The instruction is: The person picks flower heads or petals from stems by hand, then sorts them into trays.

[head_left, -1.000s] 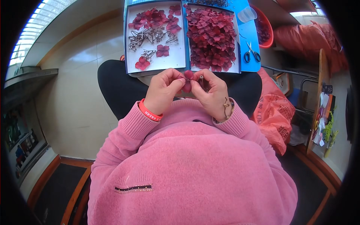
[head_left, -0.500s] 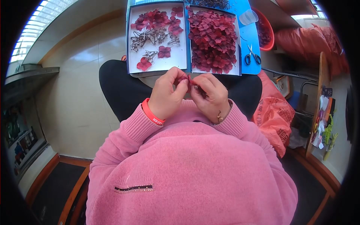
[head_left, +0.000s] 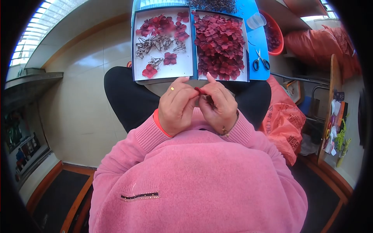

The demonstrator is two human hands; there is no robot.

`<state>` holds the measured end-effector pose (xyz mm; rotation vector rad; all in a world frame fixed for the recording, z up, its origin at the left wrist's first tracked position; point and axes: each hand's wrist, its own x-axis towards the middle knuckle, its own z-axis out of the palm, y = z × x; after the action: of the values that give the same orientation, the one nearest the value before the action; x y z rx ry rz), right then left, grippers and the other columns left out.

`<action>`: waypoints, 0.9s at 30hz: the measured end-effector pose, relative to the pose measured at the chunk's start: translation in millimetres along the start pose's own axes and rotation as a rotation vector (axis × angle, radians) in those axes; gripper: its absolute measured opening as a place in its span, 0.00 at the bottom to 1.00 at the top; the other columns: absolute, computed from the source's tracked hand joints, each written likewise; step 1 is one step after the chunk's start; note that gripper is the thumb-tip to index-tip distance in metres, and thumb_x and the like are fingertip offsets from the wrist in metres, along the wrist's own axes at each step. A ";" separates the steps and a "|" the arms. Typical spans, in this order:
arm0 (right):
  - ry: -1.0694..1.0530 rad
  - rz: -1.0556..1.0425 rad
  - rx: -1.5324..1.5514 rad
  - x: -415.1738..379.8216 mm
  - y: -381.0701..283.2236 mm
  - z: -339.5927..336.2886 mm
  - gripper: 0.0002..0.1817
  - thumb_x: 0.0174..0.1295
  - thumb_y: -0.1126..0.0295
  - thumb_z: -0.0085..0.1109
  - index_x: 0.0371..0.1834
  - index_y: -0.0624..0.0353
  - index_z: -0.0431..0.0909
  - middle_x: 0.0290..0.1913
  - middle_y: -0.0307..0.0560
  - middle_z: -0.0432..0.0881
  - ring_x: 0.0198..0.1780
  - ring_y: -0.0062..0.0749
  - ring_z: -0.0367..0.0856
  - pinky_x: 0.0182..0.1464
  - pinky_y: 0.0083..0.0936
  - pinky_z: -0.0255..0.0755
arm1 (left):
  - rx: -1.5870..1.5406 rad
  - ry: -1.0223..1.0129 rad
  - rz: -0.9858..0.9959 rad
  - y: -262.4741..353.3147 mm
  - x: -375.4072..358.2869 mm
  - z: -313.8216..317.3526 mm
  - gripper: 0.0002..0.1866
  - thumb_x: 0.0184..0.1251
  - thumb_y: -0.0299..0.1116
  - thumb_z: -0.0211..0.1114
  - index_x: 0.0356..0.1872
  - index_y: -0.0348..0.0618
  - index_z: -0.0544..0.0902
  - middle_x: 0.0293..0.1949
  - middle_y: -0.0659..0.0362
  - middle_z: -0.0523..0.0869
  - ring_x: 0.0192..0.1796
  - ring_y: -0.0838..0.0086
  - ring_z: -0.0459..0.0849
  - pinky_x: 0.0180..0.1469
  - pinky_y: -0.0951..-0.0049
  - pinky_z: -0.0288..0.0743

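Note:
Just in front of the pink sweater, my left hand and my right hand meet at the fingertips. Both pinch a small dark red flower piece, mostly hidden by the fingers. Something dark brown shows within my right hand. Beyond them, the left white tray holds red flowers and wiry brown stems. A thick heap of red petals fills the right tray.
Scissors lie on the blue table, with a clear cup behind them. A red basin stands right of the table. Dark stems are piled at the back. A red bag lies at the right.
My left hand has turned, so its back and a ring now show. Both hands sit slightly lower, fingertips still together on the red piece. The trays appear slightly lower in view.

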<state>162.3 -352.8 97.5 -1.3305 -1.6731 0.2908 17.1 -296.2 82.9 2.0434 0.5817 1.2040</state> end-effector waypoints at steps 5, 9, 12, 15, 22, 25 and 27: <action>0.007 0.469 0.291 -6.8 -11.7 -0.8 0.10 0.54 0.86 0.57 0.40 0.65 0.75 0.35 0.47 0.78 0.33 0.26 0.79 0.55 0.31 0.75 | 0.012 -0.008 0.094 -1.3 0.9 0.2 0.12 0.52 0.14 0.66 0.38 0.34 0.78 0.30 0.53 0.81 0.31 0.64 0.82 0.56 0.52 0.74; 0.059 0.691 0.753 -4.6 -10.8 -0.7 0.07 0.63 0.84 0.52 0.42 0.65 0.75 0.41 0.40 0.78 0.38 0.17 0.77 0.46 0.15 0.74 | 0.070 -0.011 0.169 -1.5 0.6 -0.4 0.15 0.49 0.15 0.67 0.40 0.34 0.79 0.32 0.54 0.81 0.32 0.65 0.81 0.55 0.52 0.74; 0.064 0.699 0.961 -6.6 -3.5 -1.0 0.06 0.67 0.81 0.51 0.45 0.65 0.76 0.44 0.42 0.79 0.41 0.19 0.78 0.45 0.15 0.75 | 0.223 0.025 0.211 2.7 0.2 -1.8 0.17 0.47 0.17 0.69 0.42 0.36 0.80 0.32 0.57 0.80 0.31 0.69 0.80 0.56 0.53 0.73; 0.066 0.770 1.139 -8.1 2.3 0.8 0.07 0.67 0.79 0.52 0.47 0.64 0.76 0.45 0.44 0.80 0.43 0.21 0.79 0.46 0.17 0.76 | 0.328 0.006 0.195 10.1 1.4 -5.9 0.17 0.47 0.18 0.70 0.42 0.39 0.82 0.31 0.60 0.78 0.31 0.71 0.78 0.57 0.54 0.71; 0.028 0.829 1.412 -6.4 8.0 2.2 0.07 0.68 0.76 0.52 0.47 0.62 0.75 0.46 0.47 0.80 0.48 0.26 0.79 0.51 0.26 0.76 | 0.323 0.021 0.211 7.8 1.6 -5.4 0.16 0.47 0.20 0.68 0.41 0.39 0.83 0.31 0.60 0.77 0.30 0.72 0.77 0.58 0.54 0.68; 0.031 0.906 1.476 -5.8 8.0 1.5 0.07 0.68 0.74 0.52 0.47 0.61 0.74 0.46 0.46 0.79 0.46 0.26 0.79 0.51 0.27 0.76 | 0.299 0.033 0.217 6.1 1.6 -4.6 0.16 0.47 0.22 0.67 0.41 0.36 0.82 0.31 0.58 0.77 0.29 0.71 0.76 0.59 0.54 0.66; 0.044 0.944 1.502 -5.4 7.6 1.5 0.07 0.69 0.73 0.52 0.47 0.60 0.73 0.45 0.46 0.79 0.44 0.26 0.79 0.49 0.27 0.75 | 0.268 0.030 0.187 8.5 2.6 -5.7 0.16 0.46 0.22 0.68 0.40 0.37 0.82 0.31 0.58 0.77 0.29 0.71 0.77 0.59 0.55 0.66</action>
<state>165.8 -354.0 88.8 -0.7301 -0.2767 1.6282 13.6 -298.3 92.6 2.3516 0.6040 1.3254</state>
